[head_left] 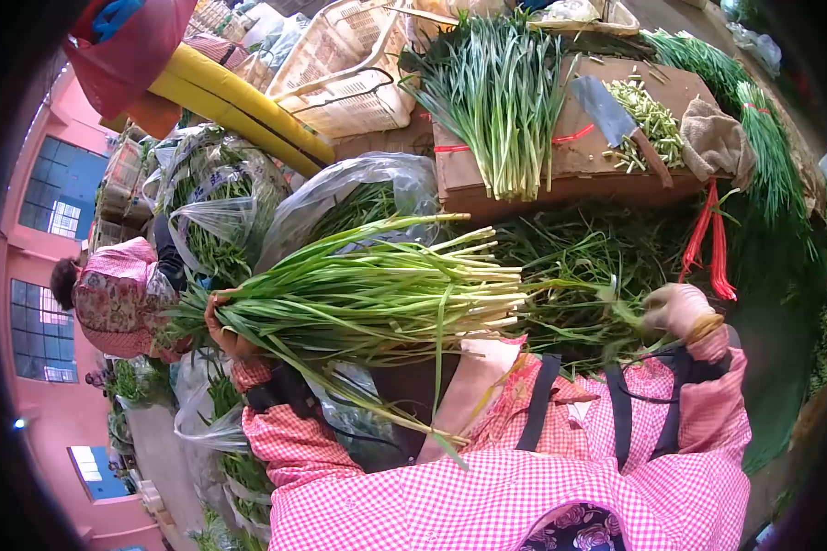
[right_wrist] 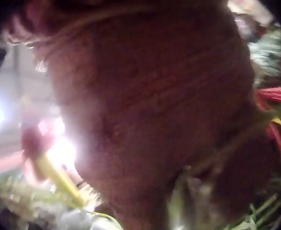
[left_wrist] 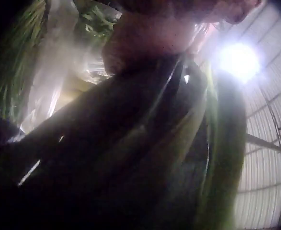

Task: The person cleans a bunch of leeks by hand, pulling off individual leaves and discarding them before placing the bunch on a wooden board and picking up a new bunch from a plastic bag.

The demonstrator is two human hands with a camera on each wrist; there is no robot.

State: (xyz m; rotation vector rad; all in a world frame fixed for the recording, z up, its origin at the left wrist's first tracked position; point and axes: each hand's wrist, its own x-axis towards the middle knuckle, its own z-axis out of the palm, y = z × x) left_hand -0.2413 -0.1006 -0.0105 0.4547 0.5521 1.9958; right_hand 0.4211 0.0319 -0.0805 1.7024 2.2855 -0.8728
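Observation:
My left hand grips a bunch of garlic chives near its leafy end, and the pale stem ends point right in the head view. Dark, blurred leaves fill much of the left wrist view. Some long strands droop from the bunch toward the lap. My right hand is over a heap of loose leaves, its fingers curled around a few blurred leaves. In the right wrist view, a leaf shows by the fingers, which are mostly in shadow.
Ahead, a cardboard-covered block bears another chive bunch, a cleaver, cut stem pieces and a cloth. Red ties hang from its right side. Plastic bags of greens stand left. Another person bends over farther left.

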